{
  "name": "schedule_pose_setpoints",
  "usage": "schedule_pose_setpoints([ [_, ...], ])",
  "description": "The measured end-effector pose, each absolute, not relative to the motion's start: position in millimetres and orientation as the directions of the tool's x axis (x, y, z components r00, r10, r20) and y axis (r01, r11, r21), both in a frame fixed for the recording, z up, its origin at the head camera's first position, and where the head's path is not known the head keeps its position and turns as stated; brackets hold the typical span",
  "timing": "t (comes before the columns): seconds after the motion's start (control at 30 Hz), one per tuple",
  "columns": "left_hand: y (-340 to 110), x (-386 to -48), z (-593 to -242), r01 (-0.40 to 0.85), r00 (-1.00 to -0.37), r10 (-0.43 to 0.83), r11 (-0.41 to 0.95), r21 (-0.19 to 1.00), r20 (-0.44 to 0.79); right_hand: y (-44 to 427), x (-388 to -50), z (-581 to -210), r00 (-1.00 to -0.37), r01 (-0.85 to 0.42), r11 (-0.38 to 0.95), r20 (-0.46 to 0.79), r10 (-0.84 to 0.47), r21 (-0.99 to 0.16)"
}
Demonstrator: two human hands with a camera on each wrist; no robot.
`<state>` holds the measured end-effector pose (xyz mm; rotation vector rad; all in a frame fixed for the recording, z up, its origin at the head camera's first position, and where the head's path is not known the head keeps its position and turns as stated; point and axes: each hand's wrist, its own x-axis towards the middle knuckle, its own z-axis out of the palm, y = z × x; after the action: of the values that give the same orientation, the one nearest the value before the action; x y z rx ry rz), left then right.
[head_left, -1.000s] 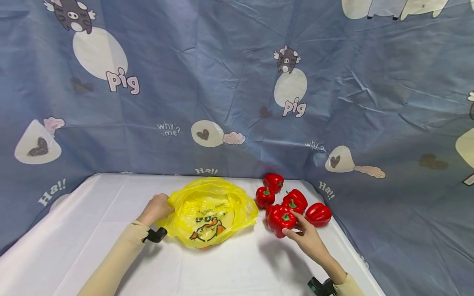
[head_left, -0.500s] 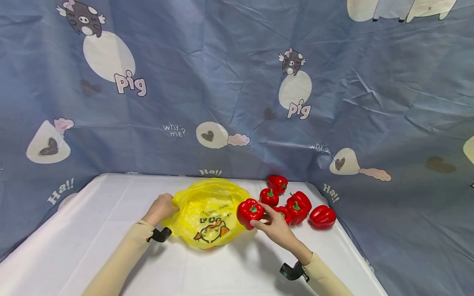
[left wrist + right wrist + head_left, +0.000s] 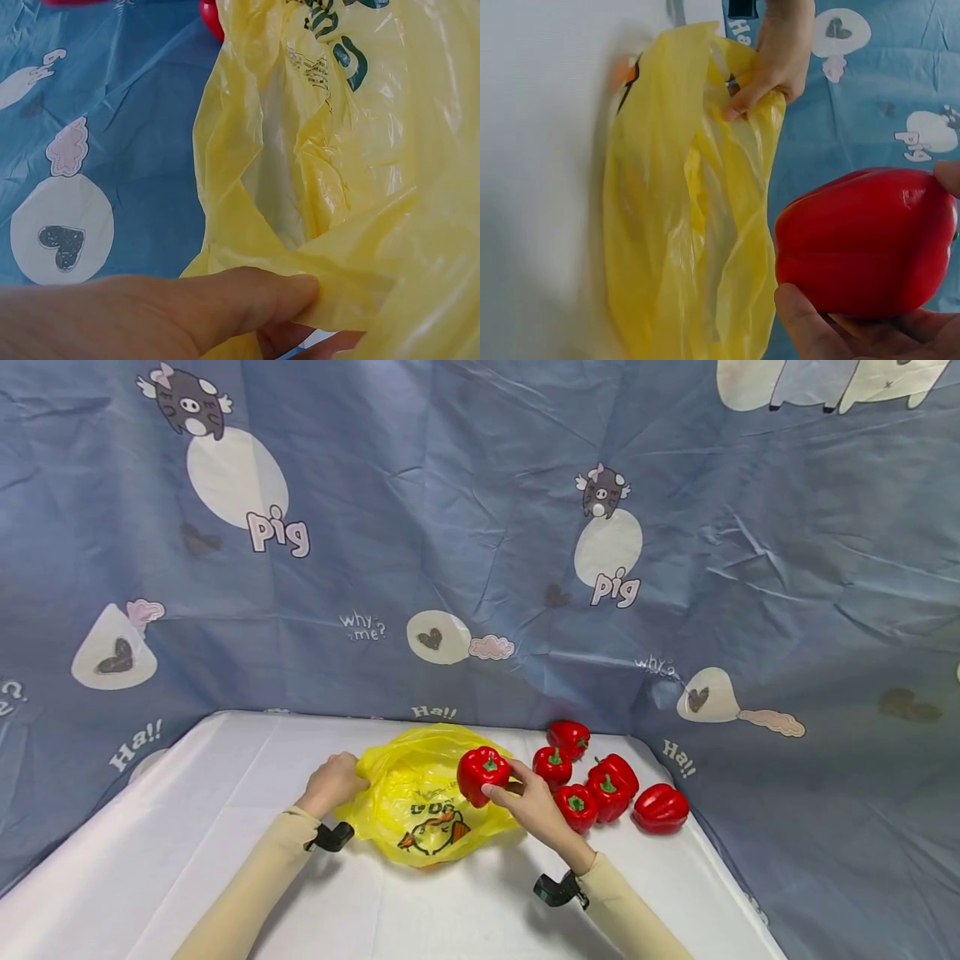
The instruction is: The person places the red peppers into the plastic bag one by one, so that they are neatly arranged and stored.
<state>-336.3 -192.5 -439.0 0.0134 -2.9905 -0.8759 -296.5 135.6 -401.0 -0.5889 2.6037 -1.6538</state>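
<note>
Red pepper [image 3: 476, 774], white tabletop [image 3: 420, 914], blue pig-print backdrop [image 3: 495, 552]

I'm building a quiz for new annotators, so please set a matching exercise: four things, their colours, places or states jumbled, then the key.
1. left hand
2. right hand
3. plastic bag
4. backdrop

A. blue, printed with pigs
B. holding a red pepper
C. gripping the plastic bag's edge
D. mouth open, on the table

Pairs: 1-C; 2-B; 3-D; 4-A
</note>
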Motion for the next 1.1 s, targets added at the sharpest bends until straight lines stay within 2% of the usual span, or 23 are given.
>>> schedule_pose_setpoints([
  [0.17,-193,-337,-441,0.000,-1.000,-0.016,0.835,0.550,0.026,117,-307,-407,-0.938,-0.288,0.328,0.196,-0.287,-0.900],
  [0.43,-191,-337,-443,0.017,-0.999,-0.013,0.832,0.554,0.051,88,-345,-440,-0.951,-0.220,0.199,0.165,-0.260,-0.955],
  [0.73,-190,-338,-441,0.027,-0.998,-0.010,0.849,0.528,0.067,65,-358,-445,-0.957,-0.192,0.204,0.137,-0.254,-0.960],
  [1.1,-187,-336,-444,0.026,-0.997,-0.015,0.858,0.513,0.077,39,-376,-451,-0.964,-0.175,0.299,0.102,-0.245,-0.938],
])
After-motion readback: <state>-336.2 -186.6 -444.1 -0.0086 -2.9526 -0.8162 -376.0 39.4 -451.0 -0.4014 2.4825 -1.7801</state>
